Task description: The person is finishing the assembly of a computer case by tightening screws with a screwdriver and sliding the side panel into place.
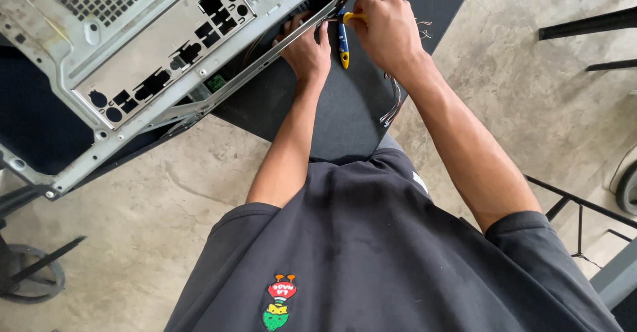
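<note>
Grey, cracked concrete floor [166, 199] surrounds a dark counter [345, 106] carrying a bare silver metal computer case [133, 46], which lies on its side with its perforated rear panel facing up. At the case's open edge, the left hand [306, 48] curls its fingers over the metal rim and reaches inside. Just beside it, the right hand [388, 30] is closed around blue-and-yellow-handled pliers [343, 40], their handles hanging between both hands. Thin loose wires [393, 103] lie on the counter beneath the right forearm.
</note>
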